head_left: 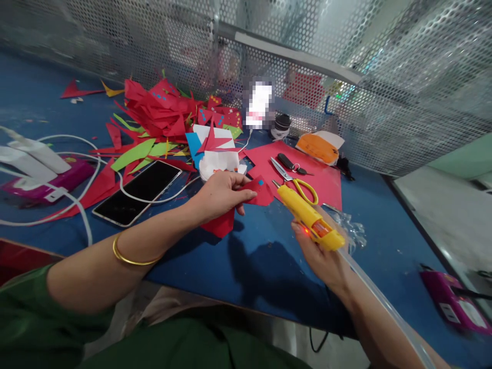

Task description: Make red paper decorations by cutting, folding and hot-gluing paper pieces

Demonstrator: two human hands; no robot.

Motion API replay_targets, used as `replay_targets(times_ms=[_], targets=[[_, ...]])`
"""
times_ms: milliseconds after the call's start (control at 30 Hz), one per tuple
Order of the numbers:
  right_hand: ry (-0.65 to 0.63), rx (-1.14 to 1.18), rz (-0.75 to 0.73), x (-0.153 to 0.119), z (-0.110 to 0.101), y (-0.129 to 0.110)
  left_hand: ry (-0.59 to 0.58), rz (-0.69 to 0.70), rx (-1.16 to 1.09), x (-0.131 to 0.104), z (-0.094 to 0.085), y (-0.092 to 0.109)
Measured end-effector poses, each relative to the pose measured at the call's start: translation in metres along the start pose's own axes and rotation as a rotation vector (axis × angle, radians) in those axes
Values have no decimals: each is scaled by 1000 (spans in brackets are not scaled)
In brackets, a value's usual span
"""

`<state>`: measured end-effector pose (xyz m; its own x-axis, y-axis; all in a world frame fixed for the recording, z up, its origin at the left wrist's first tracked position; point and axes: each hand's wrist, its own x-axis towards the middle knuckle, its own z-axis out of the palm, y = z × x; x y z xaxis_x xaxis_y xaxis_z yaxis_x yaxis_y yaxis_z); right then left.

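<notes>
Between the thumb and fingers of my left hand is a red paper piece with a small blue square on it. Part of the red paper hangs below the hand, and the fingers hide its middle. My right hand grips a yellow hot glue gun with a red light glowing near the grip. A clear glue stick runs back from the gun along my forearm. The gun's nozzle points at the red paper, close to its right edge but apart from it. Yellow-handled scissors lie just beyond the gun.
A heap of red paper scraps lies at the back left. A dark phone and white cables lie left of my hand. Keys rest on a red sheet. A perforated metal screen closes the back; a purple power strip is at right.
</notes>
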<state>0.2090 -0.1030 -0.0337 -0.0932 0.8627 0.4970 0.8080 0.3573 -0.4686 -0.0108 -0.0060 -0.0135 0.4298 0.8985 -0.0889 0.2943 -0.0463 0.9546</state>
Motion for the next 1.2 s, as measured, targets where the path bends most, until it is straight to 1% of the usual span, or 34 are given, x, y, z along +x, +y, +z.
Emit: replay_targets(times_ms=[133,233,333,433,533,600,700,733,800,900,967,1033,1200], targets=[[-15,-84,-16,2,2,0,19,6,-9,-1,0,2],[-64,-147,7,5,4,4,29,9,-20,-2,-1,4],[-149,-187,59,7,7,12,32,20,-56,-3,-2,4],[-215,-171,134,10,11,18,45,45,-102,-2,-4,3],[-165,-99,184,14,9,23,52,55,-116,-1,-6,2],[-105,-71,208,19,1,29,52,38,-106,-1,-6,3],[-79,-113,281,24,-25,48,42,20,-97,-1,-6,3],[-124,-132,297,24,-36,57,32,21,-99,-2,-6,3],[-206,-198,267,22,-57,77,8,25,-105,-2,-6,3],[-246,-428,339,12,-78,104,-10,24,-117,-2,-5,2],[-244,-529,360,5,-82,116,-16,15,-121,-1,-5,1],[-260,-560,341,-1,-82,122,-25,10,-124,-2,-5,2],[-324,-609,302,-6,-82,118,-37,-6,-95,-6,-5,8]])
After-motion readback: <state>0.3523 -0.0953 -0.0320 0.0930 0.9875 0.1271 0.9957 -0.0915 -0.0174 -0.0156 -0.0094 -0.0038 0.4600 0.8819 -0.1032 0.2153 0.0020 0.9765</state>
